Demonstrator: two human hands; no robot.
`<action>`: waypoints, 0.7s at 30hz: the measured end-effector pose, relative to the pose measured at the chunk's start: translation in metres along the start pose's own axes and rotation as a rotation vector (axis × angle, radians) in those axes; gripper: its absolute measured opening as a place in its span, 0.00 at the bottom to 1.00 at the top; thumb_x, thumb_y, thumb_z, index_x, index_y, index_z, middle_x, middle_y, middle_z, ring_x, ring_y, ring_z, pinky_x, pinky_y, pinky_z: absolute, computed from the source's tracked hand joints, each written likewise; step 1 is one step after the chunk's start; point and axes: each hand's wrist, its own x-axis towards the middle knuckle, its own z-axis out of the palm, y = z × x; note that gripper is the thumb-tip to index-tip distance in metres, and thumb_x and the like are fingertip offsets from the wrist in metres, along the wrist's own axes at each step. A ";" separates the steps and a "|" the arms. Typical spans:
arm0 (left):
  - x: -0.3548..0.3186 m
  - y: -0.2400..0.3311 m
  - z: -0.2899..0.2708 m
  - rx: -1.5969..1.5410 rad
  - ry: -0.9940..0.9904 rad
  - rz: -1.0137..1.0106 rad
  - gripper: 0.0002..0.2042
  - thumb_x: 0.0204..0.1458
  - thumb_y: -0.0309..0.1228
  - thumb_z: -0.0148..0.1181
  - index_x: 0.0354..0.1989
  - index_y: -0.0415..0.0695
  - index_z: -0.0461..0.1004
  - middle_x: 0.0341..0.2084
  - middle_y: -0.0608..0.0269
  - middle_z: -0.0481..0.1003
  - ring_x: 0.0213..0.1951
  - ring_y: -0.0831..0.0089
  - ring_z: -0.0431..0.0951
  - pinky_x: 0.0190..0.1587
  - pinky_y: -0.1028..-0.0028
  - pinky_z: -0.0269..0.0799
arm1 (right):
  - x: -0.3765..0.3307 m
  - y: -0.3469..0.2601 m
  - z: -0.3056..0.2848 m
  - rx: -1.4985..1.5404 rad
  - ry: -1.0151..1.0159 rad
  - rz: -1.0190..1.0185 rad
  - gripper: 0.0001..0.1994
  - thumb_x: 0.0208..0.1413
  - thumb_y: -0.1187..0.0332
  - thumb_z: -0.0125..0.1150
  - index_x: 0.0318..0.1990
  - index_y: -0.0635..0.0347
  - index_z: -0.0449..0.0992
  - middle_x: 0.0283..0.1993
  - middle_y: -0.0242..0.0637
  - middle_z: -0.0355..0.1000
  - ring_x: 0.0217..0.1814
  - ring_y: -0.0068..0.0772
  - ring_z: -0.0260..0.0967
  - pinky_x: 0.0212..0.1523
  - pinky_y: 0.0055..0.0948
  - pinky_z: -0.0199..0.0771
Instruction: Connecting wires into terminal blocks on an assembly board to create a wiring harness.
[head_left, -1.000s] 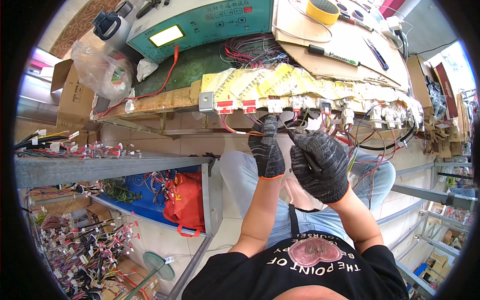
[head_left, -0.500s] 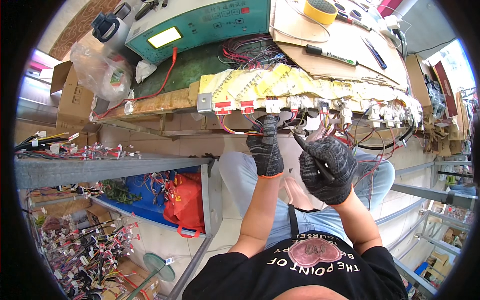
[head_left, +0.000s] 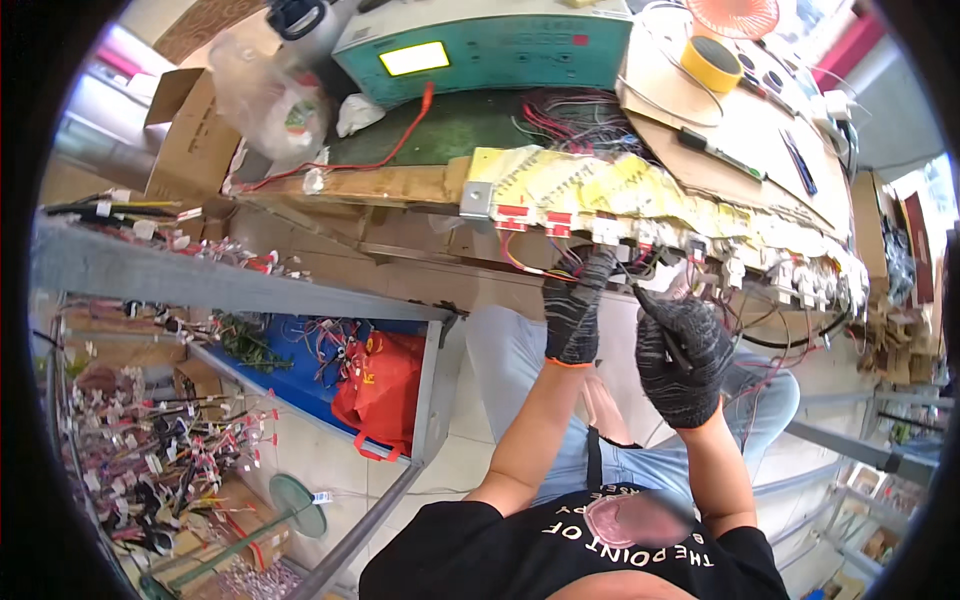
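Observation:
My left hand (head_left: 580,305), in a dark grey knitted glove, is closed with its fingertips at a white connector (head_left: 605,231) on the front edge of the yellow-taped connector board (head_left: 560,180). Thin coloured wires (head_left: 525,262) run down beside these fingers. In the same kind of glove, my right hand (head_left: 685,360) is wrapped round a slim black pointed tool (head_left: 650,302). Its tip points up and left toward the left fingertips; the tool's exact kind is unclear. Red-and-white connectors (head_left: 513,217) sit left of the white one, and more white connectors (head_left: 800,280) line the board to the right.
A teal tester (head_left: 490,55) with a lit screen stands behind the board, a red lead (head_left: 400,140) running from it. Cardboard at the back right bears a marker (head_left: 720,155) and yellow tape (head_left: 712,63). Metal rails (head_left: 230,275) and wire bundles (head_left: 170,430) lie to my left.
The whole view has swung, so the bench and hands appear farther right. My left hand remains at the same white connector, and my right hand still grips the black tool close by.

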 end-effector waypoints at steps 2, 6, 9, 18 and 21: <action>0.000 -0.002 -0.002 -0.164 0.040 -0.028 0.04 0.48 0.27 0.57 0.30 0.41 0.74 0.25 0.72 0.72 0.27 0.83 0.67 0.32 0.78 0.64 | 0.003 -0.004 0.001 0.038 0.004 -0.006 0.09 0.43 0.81 0.56 0.33 0.61 0.76 0.23 0.40 0.69 0.24 0.38 0.68 0.27 0.29 0.67; 0.000 0.003 -0.003 -0.159 -0.015 -0.038 0.05 0.48 0.26 0.56 0.32 0.40 0.75 0.27 0.71 0.74 0.30 0.82 0.70 0.35 0.80 0.65 | 0.000 -0.005 0.000 0.039 0.009 0.027 0.07 0.43 0.80 0.56 0.32 0.61 0.75 0.23 0.40 0.69 0.24 0.38 0.68 0.27 0.28 0.67; 0.000 0.000 0.000 -0.203 -0.007 0.007 0.05 0.49 0.26 0.55 0.33 0.40 0.75 0.27 0.70 0.74 0.30 0.82 0.70 0.34 0.79 0.65 | -0.001 -0.005 -0.003 0.011 -0.031 0.012 0.12 0.37 0.80 0.59 0.34 0.61 0.74 0.26 0.41 0.70 0.26 0.42 0.68 0.28 0.34 0.69; 0.007 -0.008 0.006 -0.247 0.042 0.035 0.10 0.47 0.21 0.57 0.38 0.39 0.73 0.32 0.69 0.74 0.33 0.82 0.70 0.38 0.79 0.66 | -0.009 -0.004 -0.020 -0.087 -0.041 -0.025 0.12 0.37 0.79 0.59 0.34 0.61 0.74 0.26 0.40 0.69 0.26 0.42 0.68 0.29 0.33 0.68; 0.008 -0.011 0.006 -0.193 0.081 0.050 0.10 0.47 0.22 0.58 0.39 0.39 0.72 0.33 0.70 0.74 0.34 0.82 0.70 0.39 0.79 0.66 | -0.013 -0.001 -0.024 -0.071 -0.002 -0.023 0.10 0.38 0.79 0.59 0.33 0.61 0.74 0.26 0.40 0.70 0.27 0.42 0.68 0.29 0.34 0.69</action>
